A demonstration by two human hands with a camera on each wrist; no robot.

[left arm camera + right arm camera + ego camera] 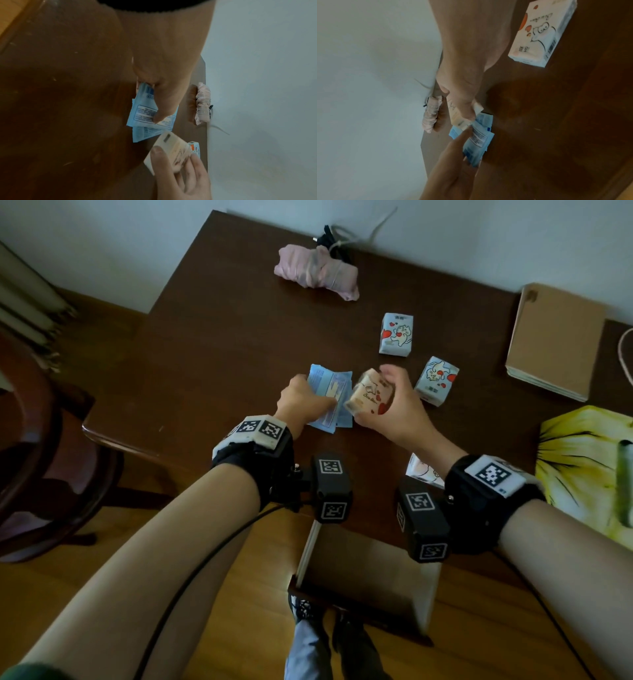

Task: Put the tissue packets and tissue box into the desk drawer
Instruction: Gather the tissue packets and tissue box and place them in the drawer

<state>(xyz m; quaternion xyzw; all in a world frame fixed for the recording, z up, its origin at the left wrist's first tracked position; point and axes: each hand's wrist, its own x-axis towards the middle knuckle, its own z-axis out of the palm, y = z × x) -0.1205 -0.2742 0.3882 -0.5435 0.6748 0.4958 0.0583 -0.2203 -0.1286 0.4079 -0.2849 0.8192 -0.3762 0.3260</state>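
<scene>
Nearest to the person, the desk drawer (363, 570) stands pulled out below the desk (222, 344) edge, and what shows of its inside looks bare, so I judge nothing has gone in yet. One cartoon-printed packet (423, 472) lies near the desk's front edge, half hidden behind the right wrist.

Beyond it, the left hand (301, 402) pinches a small sheaf of flat blue tissue packets (330, 395), thumb on top. Close beside it the right hand (390, 402) is wrapped around a beige tissue packet (368, 398), tilted clear of the wood. Both hands are loaded; the carry back to the drawer looks like the step to come.

Farther off, two more cartoon packets wait untouched: one (436, 380) just beyond the right hand, another (396, 334) past it. So most of the work remains. Which item is the tissue box, I cannot tell. A pink bundle (317, 272) lies by the wall.

The head view alone shows the drawer and the waiting packets. The left wrist view shows the thumb pressing the blue packets' printed label; the right wrist view shows the near packet's barcode.
</scene>
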